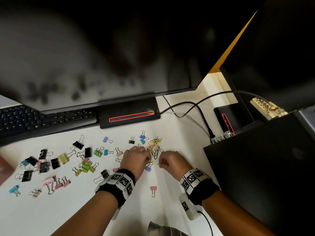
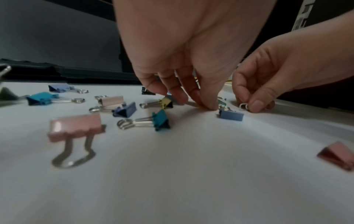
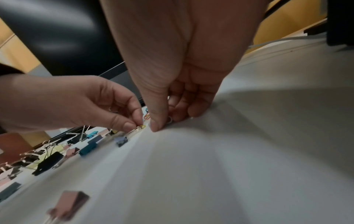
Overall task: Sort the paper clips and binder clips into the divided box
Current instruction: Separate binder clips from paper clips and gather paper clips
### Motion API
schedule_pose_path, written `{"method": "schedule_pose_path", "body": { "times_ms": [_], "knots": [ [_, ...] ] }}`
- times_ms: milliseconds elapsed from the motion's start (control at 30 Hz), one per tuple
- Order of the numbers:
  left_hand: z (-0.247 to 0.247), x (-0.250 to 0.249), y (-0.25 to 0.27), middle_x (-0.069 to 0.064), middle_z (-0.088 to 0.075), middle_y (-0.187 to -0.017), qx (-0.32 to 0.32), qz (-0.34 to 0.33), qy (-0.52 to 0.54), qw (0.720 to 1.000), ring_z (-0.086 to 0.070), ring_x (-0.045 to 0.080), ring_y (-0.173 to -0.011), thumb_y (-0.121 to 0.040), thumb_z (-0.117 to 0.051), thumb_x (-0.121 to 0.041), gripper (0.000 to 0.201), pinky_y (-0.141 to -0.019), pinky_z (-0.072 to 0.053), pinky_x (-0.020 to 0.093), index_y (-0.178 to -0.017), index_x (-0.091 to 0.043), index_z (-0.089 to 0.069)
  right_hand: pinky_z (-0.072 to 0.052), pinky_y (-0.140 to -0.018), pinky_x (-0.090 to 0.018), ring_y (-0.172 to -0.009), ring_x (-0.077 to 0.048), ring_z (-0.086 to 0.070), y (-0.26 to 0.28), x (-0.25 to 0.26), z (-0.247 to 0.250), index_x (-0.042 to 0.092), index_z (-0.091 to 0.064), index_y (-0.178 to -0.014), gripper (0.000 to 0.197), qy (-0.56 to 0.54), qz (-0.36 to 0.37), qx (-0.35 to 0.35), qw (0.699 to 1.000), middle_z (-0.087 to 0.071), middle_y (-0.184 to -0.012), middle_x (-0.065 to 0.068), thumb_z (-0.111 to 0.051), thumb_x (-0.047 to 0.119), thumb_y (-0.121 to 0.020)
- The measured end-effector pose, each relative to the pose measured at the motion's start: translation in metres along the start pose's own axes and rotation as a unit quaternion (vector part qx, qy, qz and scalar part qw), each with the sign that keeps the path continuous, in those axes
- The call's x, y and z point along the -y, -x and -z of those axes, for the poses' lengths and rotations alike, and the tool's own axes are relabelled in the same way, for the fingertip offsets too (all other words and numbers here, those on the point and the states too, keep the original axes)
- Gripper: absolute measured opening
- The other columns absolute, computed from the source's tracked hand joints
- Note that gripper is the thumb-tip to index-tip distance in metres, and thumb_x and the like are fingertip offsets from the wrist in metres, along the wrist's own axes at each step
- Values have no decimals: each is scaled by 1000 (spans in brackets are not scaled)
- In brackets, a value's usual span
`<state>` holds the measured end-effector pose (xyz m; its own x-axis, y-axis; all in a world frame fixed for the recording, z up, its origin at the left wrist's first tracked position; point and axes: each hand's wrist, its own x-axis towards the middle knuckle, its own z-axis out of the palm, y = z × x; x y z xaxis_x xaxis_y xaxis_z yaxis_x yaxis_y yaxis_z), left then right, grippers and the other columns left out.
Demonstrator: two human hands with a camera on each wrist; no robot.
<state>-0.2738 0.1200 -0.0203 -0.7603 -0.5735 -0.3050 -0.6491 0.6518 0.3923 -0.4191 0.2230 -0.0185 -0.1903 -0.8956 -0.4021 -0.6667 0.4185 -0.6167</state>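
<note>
Several coloured paper clips [image 1: 156, 145] lie in a small heap on the white desk [image 1: 71, 210], just beyond both hands. My left hand [image 1: 149, 159] pinches a yellow paper clip [image 3: 141, 127] between thumb and forefinger, low over the desk. My right hand [image 1: 160, 164], a little to its right, pinches a white paper clip [image 2: 243, 106] the same way. A small blue binder clip [image 2: 231, 115] sits right under the left fingertips. Many binder clips [image 1: 56, 162] in black, yellow, green, pink and blue are scattered to the left. No divided box shows clearly.
A monitor [image 1: 102, 57] overhangs the keyboard [image 1: 34, 120] and its black base [image 1: 129, 113] at the back. Cables [image 1: 196, 106] run to a black case [image 1: 264, 167] on the right. A lone pink binder clip [image 1: 153, 189] lies between my wrists. A blurred brownish object [image 1: 5, 167] is at the left edge.
</note>
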Motion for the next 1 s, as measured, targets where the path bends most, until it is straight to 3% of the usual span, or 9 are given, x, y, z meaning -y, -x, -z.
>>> {"method": "schedule_pose_path", "body": {
  "times_ms": [67,167,300,467,600,667,767,867,1000],
  "knots": [
    [1,1,3,-6,-59,-102,-1,14,-10,1000,-50,19,-102,-89,-50,-28,14,-82,-31,32,-97,-27,-61,-43,-79,-24,-79,-13,-51,-3,1,2,14,-63,-105,20,-8,12,-8,1000,-58,-88,-2,-60,10,-86],
    [3,4,8,-6,-57,-103,1,26,-16,1000,-49,19,-104,-90,-49,-27,14,-84,-31,33,-97,-26,-61,-45,-88,-30,-95,-20,-55,-12,3,3,19,-61,-117,30,17,27,-18,999,-59,-102,-6,-56,10,-88],
    [3,9,14,-10,-59,-94,-5,36,2,999,-51,17,-91,-90,-49,-21,8,-90,-34,33,-93,-25,-55,-48,-88,-35,-98,-28,-58,-18,1,4,10,-69,-104,19,17,15,-35,999,-58,-104,-13,-59,13,-88],
    [5,9,13,-11,-67,-87,-21,75,50,996,-58,16,-93,-89,-54,-29,25,-91,-34,35,-113,-29,-47,-44,-92,-32,-105,-24,-51,-9,-3,-1,9,-69,-96,15,47,12,-47,998,-55,-107,-10,-60,18,-88],
    [5,-1,-2,-12,-67,-83,-52,84,89,991,-61,16,-89,-86,-57,-30,35,-91,-38,38,-118,-31,-43,-46,-83,-34,-97,-26,-53,3,-1,-2,13,-68,-88,10,70,53,-66,994,-66,-95,-5,-61,19,-85],
    [4,-6,-12,-10,-69,-87,-45,87,84,992,-61,18,-92,-87,-56,-31,38,-91,-39,38,-123,-30,-43,-47,-81,-35,-95,-25,-53,6,0,1,14,-67,-89,8,56,52,-64,995,-67,-91,-4,-61,15,-85],
    [4,-10,-25,-6,-69,-96,-29,82,67,994,-59,21,-97,-89,-53,-30,45,-92,-39,38,-131,-37,-38,-42,-81,-28,-96,-21,-53,1,1,11,16,-65,-100,17,27,40,-91,995,-66,-96,-3,-61,11,-85],
    [6,-11,-32,-3,-67,-104,-11,85,22,996,-56,23,-103,-89,-51,-28,39,-91,-38,38,-126,-38,-42,-39,-82,-23,-95,-20,-57,-13,3,23,17,-65,-108,25,-12,18,-116,993,-66,-96,-4,-63,10,-83],
    [5,-4,-33,-4,-67,-96,-24,118,39,992,-56,23,-99,-88,-53,-29,21,-84,-36,37,-108,-31,-48,-51,-86,-35,-91,-24,-61,-37,12,36,14,-64,-113,32,-36,-6,-94,995,-64,-97,-8,-61,4,-83]
  ]
}}
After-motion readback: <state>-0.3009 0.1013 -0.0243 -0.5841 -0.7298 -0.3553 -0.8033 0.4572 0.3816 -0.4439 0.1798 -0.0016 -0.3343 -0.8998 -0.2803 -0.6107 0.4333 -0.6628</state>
